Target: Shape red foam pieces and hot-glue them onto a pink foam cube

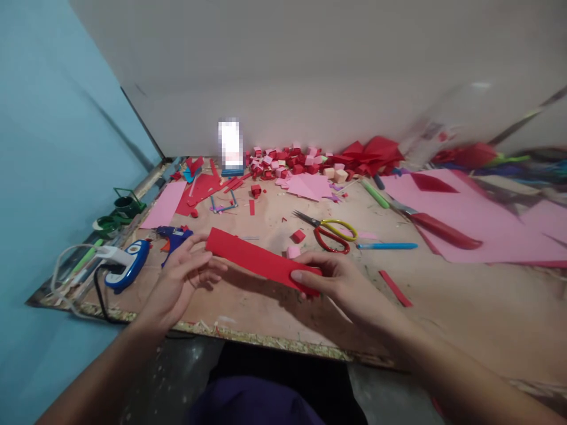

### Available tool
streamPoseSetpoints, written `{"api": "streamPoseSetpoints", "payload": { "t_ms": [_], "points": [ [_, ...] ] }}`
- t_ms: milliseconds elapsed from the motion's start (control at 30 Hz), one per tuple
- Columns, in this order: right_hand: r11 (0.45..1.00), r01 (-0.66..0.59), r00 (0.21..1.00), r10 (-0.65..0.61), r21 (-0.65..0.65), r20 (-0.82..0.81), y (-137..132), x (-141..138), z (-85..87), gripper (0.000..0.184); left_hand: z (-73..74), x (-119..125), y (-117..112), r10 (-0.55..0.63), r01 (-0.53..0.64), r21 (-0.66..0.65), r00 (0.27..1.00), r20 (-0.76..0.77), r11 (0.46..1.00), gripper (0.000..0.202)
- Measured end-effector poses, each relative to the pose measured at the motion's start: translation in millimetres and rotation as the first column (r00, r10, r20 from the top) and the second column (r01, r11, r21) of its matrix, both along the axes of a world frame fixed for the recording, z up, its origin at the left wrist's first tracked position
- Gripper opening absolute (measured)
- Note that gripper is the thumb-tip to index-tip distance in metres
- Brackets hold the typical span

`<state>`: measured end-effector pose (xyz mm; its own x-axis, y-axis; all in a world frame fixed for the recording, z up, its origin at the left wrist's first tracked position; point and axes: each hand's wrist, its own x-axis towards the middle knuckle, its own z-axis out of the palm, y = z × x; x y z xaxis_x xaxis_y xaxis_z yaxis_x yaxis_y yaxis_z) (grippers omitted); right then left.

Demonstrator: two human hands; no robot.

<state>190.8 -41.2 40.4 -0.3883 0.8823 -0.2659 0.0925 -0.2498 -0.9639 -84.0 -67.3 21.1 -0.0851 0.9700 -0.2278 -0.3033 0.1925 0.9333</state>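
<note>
A long red paper strip is held just above the wooden board, slanting from upper left to lower right. My right hand pinches its right end, thumb on top. My left hand is at the strip's left end, fingers curled and touching its edge. Just behind the strip lie a small red cube and a pink cube.
Scissors with yellow and red handles, a blue pen, a red-handled cutter and pink sheets lie right. A blue glue gun and a blue-white device sit left. Small red and pink cubes pile by the wall.
</note>
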Motion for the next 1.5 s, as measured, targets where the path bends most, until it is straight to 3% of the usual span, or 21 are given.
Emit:
{"api": "streamPoseSetpoints", "payload": {
  "t_ms": [100,200,300,367,400,467,500,533,600,667,700,767,833,933,1067,1233,1333,1400,1433,1500],
  "points": [
    [1.0,-0.014,0.995,0.016,-0.014,0.103,3,11,-0.2,0.016,-6.9,0,4,-0.148,0.149,-0.005,0.982,-0.116,0.989,0.056],
    [0.998,-0.028,0.987,0.037,-0.06,0.159,3,18,-5.0,0.016,-10.6,5,7,-0.179,0.192,0.023,0.947,-0.267,0.981,0.046],
    [0.994,-0.07,0.971,0.086,-0.079,0.221,0,25,-12.4,0.022,-12.3,5,6,-0.266,0.293,-0.014,0.848,-0.459,0.956,0.054],
    [0.99,-0.118,0.921,0.081,0.073,0.381,-2,32,-16.3,0.024,-15.8,1,2,-0.325,0.392,-0.056,0.664,-0.673,0.918,0.058],
    [0.969,-0.152,0.874,0.04,0.196,0.484,-3,38,-17.5,0.024,-18.7,-2,-1,-0.294,0.418,-0.053,0.538,-0.79,0.907,0.056],
    [0.874,-0.231,0.751,-0.12,0.428,0.65,-6,53,-17.7,0.027,-26.7,-7,-8,-0.123,0.452,0.019,0.282,-0.952,0.892,0.043],
    [0.81,-0.265,0.686,-0.223,0.524,0.692,-8,63,-16.8,0.029,-31.1,-8,-11,-0.029,0.486,0.067,0.188,-0.982,0.871,0.035],
    [0.758,-0.285,0.622,-0.32,0.587,0.715,-11,73,-15.2,0.03,-35.2,-9,-15,0.036,0.547,0.1,0.127,-0.991,0.831,0.027],
    [0.71,-0.293,0.483,-0.469,0.641,0.74,-19,95,-10.9,0.033,-40.7,-7,-22,0.077,0.709,0.1,0.064,-0.995,0.698,0.027],
    [0.716,-0.26,0.401,-0.53,0.648,0.747,-28,117,-7.1,0.035,-40.8,-1,-27,0.072,0.819,0.069,0.033,-0.997,0.569,0.042],
    [0.743,-0.241,0.376,-0.521,0.624,0.766,-33,126,-6.1,0.035,-38.9,3,-29,0.074,0.841,0.061,0.025,-0.997,0.537,0.045],
    [0.791,-0.181,0.332,-0.511,0.585,0.793,-40,142,-6.7,0.031,-32.8,11,-31,0.07,0.847,0.044,0.008,-0.997,0.53,0.038],
    [0.798,-0.203,0.315,-0.496,0.568,0.809,-45,154,-10.1,0.026,-27.1,17,-32,0.075,0.862,0.053,0.018,-0.997,0.504,0.03],
    [0.734,-0.284,0.332,-0.529,0.617,0.781,-43,163,-16.1,0.026,-23.9,18,-29,0.067,0.898,0.063,0.037,-0.997,0.436,0.03],
    [0.684,-0.308,0.342,-0.569,0.661,0.748,-30,160,-19.9,0.027,-27.0,9,-18,-0.004,0.903,0.003,0.005,-1.0,0.429,0.034],
    [0.662,-0.396,0.437,-0.473,0.636,0.765,-10,138,-23.5,0.028,-36.8,9,-17,0.01,0.912,-0.069,-0.079,-0.997,0.404,0.049],
    [0.583,-0.44,0.48,-0.491,0.683,0.727,9,118,-25.6,0.028,-42.6,24,-20,0.092,0.905,-0.017,-0.061,-0.994,0.425,0.036],
    [0.547,-0.46,0.512,-0.48,0.7,0.712,27,104,-26.2,0.029,-40.9,35,-18,0.147,0.911,0.037,-0.026,-0.989,0.41,0.033],
    [0.54,-0.471,0.516,-0.472,0.697,0.715,37,98,-26.6,0.03,-37.6,40,-16,0.171,0.917,0.052,-0.018,-0.985,0.396,0.035],
    [0.59,-0.486,0.452,-0.461,0.644,0.764,57,90,-27.8,0.03,-27.4,47,-8,0.205,0.915,0.062,-0.024,-0.978,0.399,0.037]
  ]
}}
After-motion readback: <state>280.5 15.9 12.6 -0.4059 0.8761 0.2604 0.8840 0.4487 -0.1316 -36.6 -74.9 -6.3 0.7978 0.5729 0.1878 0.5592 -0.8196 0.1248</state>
